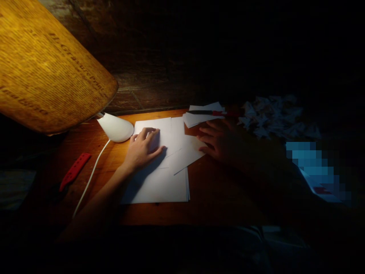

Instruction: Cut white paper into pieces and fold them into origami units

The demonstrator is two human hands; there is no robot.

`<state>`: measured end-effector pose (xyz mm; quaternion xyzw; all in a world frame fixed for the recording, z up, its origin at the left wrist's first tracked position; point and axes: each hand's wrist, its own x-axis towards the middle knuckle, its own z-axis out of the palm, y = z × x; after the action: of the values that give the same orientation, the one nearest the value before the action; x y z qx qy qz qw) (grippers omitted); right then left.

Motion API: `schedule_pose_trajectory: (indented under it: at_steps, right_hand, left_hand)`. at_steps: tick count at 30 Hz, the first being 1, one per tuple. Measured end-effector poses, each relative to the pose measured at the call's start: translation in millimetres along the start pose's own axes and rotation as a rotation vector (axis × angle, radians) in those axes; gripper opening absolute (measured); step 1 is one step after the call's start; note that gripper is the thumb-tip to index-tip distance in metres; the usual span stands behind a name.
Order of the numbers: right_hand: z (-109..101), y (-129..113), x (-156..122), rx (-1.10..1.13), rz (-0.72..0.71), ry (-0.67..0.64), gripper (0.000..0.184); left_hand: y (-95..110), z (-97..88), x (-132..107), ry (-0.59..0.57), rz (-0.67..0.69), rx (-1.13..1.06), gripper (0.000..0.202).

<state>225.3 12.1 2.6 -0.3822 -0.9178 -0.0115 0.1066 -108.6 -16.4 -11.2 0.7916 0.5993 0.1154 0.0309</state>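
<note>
My left hand (144, 148) lies palm down on a white sheet of paper (178, 146), fingers bent and pressing on it. That sheet sits tilted on top of a stack of white paper (162, 186) on the wooden desk (222, 190). My right hand (219, 142) rests flat at the sheet's right edge, fingers stretched out toward the left, in shadow. Neither hand grips anything.
A lit lamp with a printed yellow shade (48, 68) and white base (115, 127) stands at the left, its white cord (89, 179) running forward. A red-handled tool (74, 171) lies left. Cut paper with a red pen (211, 113) lies behind; crumpled scraps (273, 114) at right.
</note>
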Motion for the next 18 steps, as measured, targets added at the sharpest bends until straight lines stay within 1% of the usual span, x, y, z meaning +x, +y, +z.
schedule_pose_trajectory:
  at_steps: [4,7,10,12,14,18]
  right_hand:
    - [1,-2,0,0.001,0.000,0.011,0.036]
    - [2,-3,1,0.000,-0.009,0.006,0.036]
    - [2,-2,1,0.006,-0.019,0.019,0.035]
    - [3,-1,1,0.018,-0.026,0.025,0.035]
    - [5,0,1,0.027,-0.031,0.026,0.035]
    - [6,1,1,0.047,-0.032,0.029,0.036]
  left_hand:
    - [0,3.0,0,0.062,0.070,0.010,0.062]
    - [4,4.0,-1,0.102,0.191,-0.042,0.050]
    - [11,5.0,-1,0.054,0.357,-0.158,0.044]
    - [15,5.6,-1,0.020,0.423,-0.209,0.045]
    - [18,6.0,-2,0.016,0.439,-0.230,0.041]
    - [19,5.9,-3,0.024,0.426,-0.220,0.029]
